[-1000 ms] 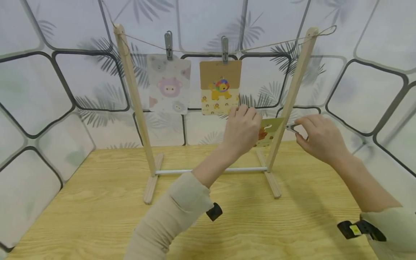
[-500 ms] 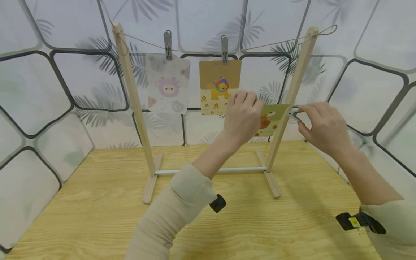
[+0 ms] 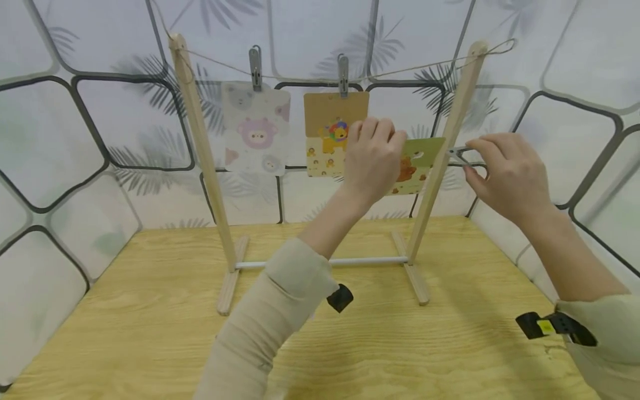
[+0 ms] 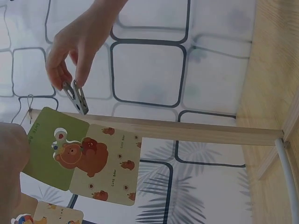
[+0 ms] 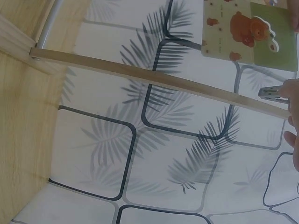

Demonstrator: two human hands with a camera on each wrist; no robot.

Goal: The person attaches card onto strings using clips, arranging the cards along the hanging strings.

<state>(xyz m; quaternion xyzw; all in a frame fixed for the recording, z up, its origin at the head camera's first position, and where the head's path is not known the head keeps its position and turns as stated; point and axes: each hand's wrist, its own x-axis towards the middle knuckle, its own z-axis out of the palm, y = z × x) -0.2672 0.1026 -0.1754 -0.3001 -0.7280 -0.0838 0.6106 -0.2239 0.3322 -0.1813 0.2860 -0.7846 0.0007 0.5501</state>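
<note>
My left hand (image 3: pixel 372 164) grips a green and cream bear card (image 3: pixel 417 161) by its upper left part, below the string (image 3: pixel 405 73) and to the right of the lion card. The bear card (image 4: pixel 105 163) shows whole apart from the edge under my fingers in the left wrist view. Between thumb and fingers, my right hand (image 3: pixel 515 180) pinches a grey metal clip (image 3: pixel 457 153) by its handles, just right of the right post (image 3: pixel 440 161). That clip (image 4: pixel 78 99) points towards the card without touching it.
Two grey clips, a left one (image 3: pixel 255 69) and a right one (image 3: pixel 343 75), hold a pale pink-animal card (image 3: pixel 257 105) and a lion card (image 3: pixel 320 116) on the string. The wooden stand has a left post (image 3: pixel 202 150) and a white bottom bar (image 3: pixel 370 260) above the table (image 3: pixel 150 311).
Both hands have risen, lifting the bear card and the loose clip towards the string. The two hung cards stay clipped in place.
</note>
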